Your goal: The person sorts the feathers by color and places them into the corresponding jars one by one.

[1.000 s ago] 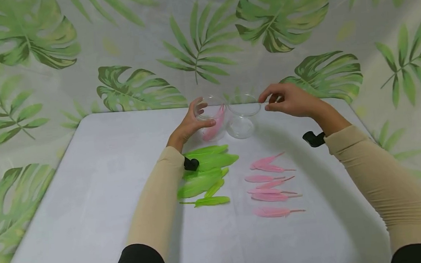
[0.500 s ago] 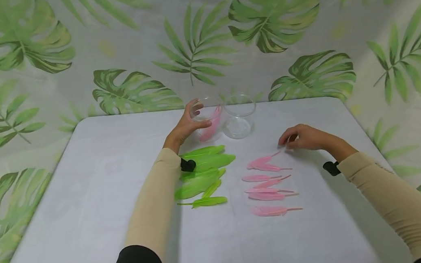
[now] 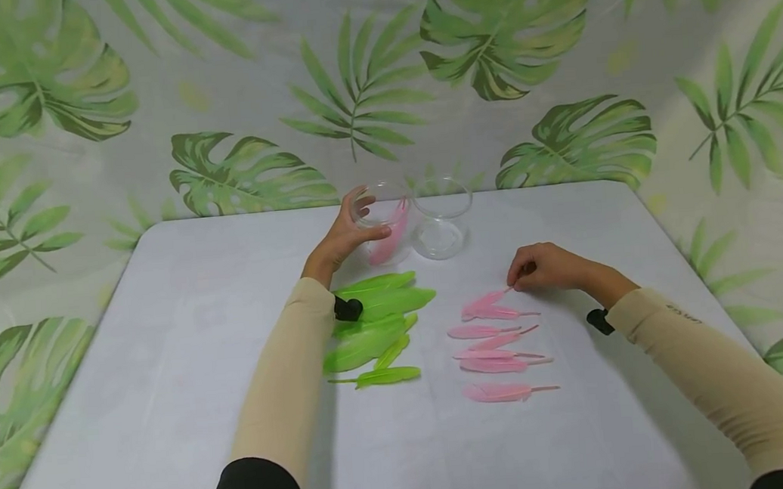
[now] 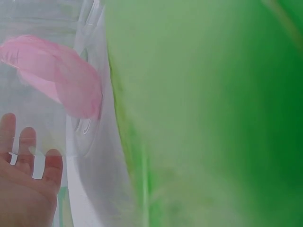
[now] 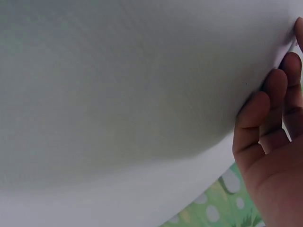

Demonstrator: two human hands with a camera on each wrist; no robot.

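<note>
Pink feathers (image 3: 500,363), head view: about seven loose on the desk (image 3: 218,302), stacked in a column between four and five o'clock from the left cup (image 3: 382,223). Green feathers (image 3: 367,342): several, overlapping, count uncertain, at six o'clock from that cup. Left cup: clear, upright, containing pink feather (image 3: 389,238) propped along the wall, quill end up; gripped by the left hand (image 3: 343,236), thumb in front and fingers round the far side. Right cup (image 3: 441,217): clear, upright, at three o'clock, just beside the left; no feather seen inside. Right hand (image 3: 550,265): at four o'clock from the right cup, fingertips brought together, apparently pinching the quill of the uppermost pink feather (image 3: 483,302). Progress, as judged: early; some pink in a cup, the pink column and all visible green outside. Left wrist view: cup contents at ten o'clock, pink vanes overlapping, one feather or more, cannot tell; fingers at eight o'clock, seen through the clear wall; blurred green at three o'clock, likely a near green feather. Right wrist view: curled fingers between three and four o'clock, pinch point cut off by the edge; patterned cloth (image 5: 213,203) at five.
</note>
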